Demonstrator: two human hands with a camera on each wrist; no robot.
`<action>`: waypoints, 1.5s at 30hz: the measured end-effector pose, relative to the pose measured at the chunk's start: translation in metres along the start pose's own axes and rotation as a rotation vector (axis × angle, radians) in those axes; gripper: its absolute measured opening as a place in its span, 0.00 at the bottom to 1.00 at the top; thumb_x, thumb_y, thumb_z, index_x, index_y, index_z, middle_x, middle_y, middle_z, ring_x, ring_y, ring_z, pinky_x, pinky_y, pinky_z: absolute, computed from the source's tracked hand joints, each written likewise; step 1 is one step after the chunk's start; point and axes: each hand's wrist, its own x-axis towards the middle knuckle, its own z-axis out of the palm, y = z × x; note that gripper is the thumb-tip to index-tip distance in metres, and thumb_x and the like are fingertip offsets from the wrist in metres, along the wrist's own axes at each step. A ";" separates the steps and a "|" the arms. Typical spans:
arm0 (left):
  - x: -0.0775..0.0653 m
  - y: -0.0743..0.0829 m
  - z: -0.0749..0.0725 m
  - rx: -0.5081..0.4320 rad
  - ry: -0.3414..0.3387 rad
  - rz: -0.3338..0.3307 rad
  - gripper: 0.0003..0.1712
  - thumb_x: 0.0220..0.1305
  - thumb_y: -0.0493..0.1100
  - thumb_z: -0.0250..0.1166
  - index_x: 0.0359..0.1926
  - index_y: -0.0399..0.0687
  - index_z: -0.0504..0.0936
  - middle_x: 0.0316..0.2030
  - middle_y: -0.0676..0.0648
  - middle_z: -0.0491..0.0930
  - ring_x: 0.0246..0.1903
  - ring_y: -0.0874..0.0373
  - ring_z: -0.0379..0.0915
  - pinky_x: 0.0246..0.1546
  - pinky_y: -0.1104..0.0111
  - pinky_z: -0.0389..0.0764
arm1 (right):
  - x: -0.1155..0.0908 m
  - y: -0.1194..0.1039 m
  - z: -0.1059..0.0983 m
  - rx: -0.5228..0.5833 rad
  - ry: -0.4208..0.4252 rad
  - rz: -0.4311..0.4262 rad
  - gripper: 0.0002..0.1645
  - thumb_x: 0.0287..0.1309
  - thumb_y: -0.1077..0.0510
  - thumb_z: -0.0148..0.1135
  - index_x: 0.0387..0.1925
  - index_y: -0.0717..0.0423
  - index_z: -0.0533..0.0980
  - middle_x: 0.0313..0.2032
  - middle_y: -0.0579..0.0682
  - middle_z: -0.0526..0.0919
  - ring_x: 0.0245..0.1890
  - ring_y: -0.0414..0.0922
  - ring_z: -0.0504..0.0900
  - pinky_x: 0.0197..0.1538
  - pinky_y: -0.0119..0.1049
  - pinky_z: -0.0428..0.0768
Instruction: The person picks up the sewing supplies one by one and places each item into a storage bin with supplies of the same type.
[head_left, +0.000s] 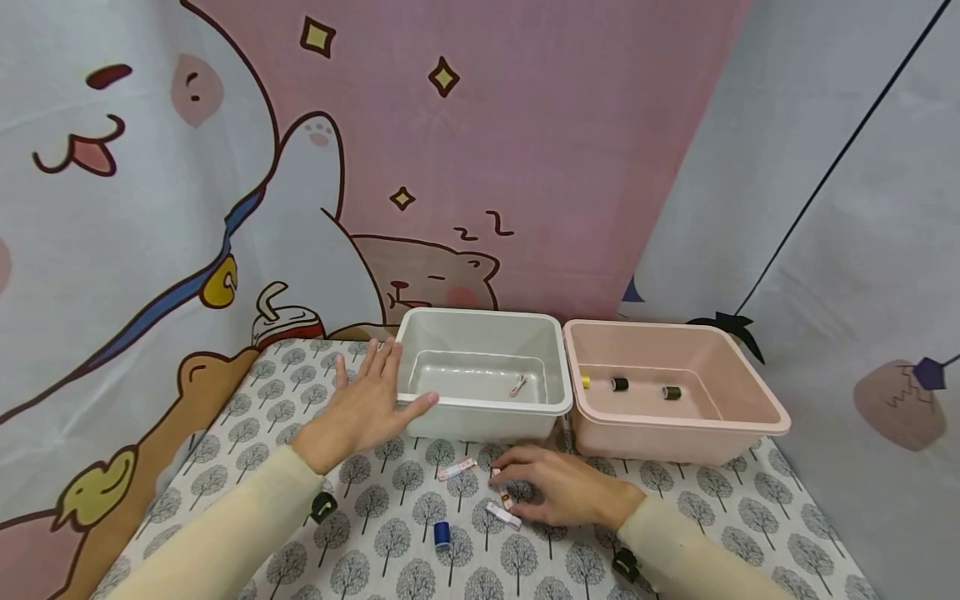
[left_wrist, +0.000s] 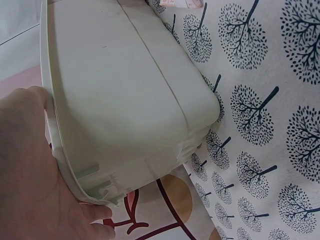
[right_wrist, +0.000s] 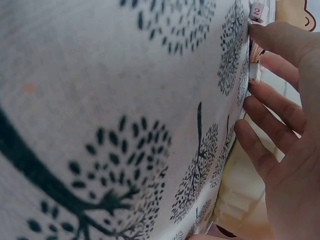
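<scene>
Pinching a small thread bundle (head_left: 502, 492) on the tree-print cloth (head_left: 390, 537), right hand (head_left: 562, 485); left hand (head_left: 360, 417) spread at the pale bin (head_left: 480, 423).

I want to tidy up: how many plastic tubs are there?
2: a pale grey rectangular plastic tub touched by the left hand, and a pink rectangular plastic tub to its right.

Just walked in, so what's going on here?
A person's left hand rests on the pale bin, while the right hand has thumb and fingers at a small pinkish bundle on the tree-print cloth; whether it grips it is unclear. One small item lies in the pale bin; the pink bin holds two dark spools and something yellow. A blue spool is on the cloth.
</scene>
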 end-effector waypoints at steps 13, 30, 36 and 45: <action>-0.001 0.002 -0.002 -0.006 0.002 0.005 0.73 0.80 0.90 0.43 0.96 0.36 0.41 0.96 0.36 0.38 0.96 0.34 0.28 0.86 0.18 0.24 | 0.001 0.002 -0.001 0.023 0.010 -0.009 0.24 0.76 0.44 0.80 0.68 0.36 0.89 0.73 0.42 0.85 0.72 0.45 0.87 0.74 0.46 0.91; -0.001 0.002 -0.002 0.000 -0.002 -0.001 0.73 0.80 0.90 0.43 0.96 0.37 0.41 0.96 0.38 0.36 0.97 0.37 0.28 0.88 0.20 0.25 | 0.001 0.004 0.000 0.077 0.031 -0.046 0.25 0.76 0.47 0.79 0.70 0.44 0.88 0.72 0.46 0.84 0.69 0.45 0.89 0.75 0.42 0.89; -0.001 0.002 -0.003 0.002 0.001 -0.001 0.73 0.80 0.90 0.44 0.96 0.37 0.41 0.96 0.38 0.36 0.97 0.37 0.28 0.87 0.20 0.25 | 0.002 0.004 0.000 0.085 0.045 -0.053 0.25 0.77 0.47 0.79 0.69 0.45 0.89 0.71 0.45 0.85 0.68 0.44 0.89 0.74 0.40 0.90; -0.001 0.001 -0.002 -0.002 0.007 0.002 0.73 0.80 0.90 0.43 0.96 0.36 0.42 0.96 0.37 0.38 0.97 0.35 0.29 0.87 0.19 0.25 | 0.001 -0.001 -0.011 0.095 0.089 -0.091 0.27 0.74 0.49 0.81 0.69 0.52 0.89 0.70 0.52 0.86 0.66 0.47 0.91 0.73 0.38 0.90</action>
